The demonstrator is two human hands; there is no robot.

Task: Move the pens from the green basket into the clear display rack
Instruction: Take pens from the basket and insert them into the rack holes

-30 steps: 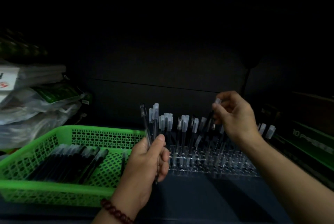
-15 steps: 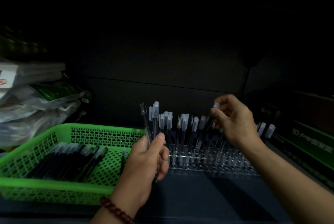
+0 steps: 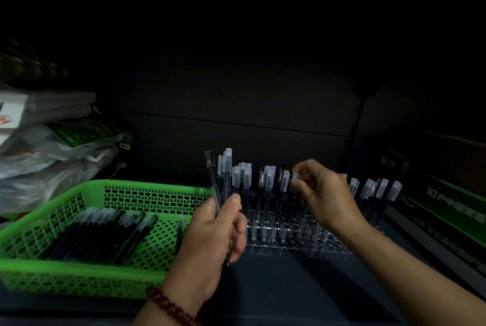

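My right hand [image 3: 326, 194], pinching one pen [image 3: 296, 176] by its cap, has sunk toward the clear display rack [image 3: 286, 240]: insertion seems begun. Left of the rack, my left hand [image 3: 215, 228] grips spare pens [image 3: 226, 165].

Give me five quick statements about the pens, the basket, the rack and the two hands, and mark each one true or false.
1. The left hand holds a bunch of pens upright. True.
2. The green basket is empty. False: loose pens lie in it.
3. The right hand pinches a pen by its cap end at the rack. True.
4. The rack stands to the left of the basket. False: it stands to the right of it.
5. A bead bracelet sits on the right wrist. False: it is on the left wrist.
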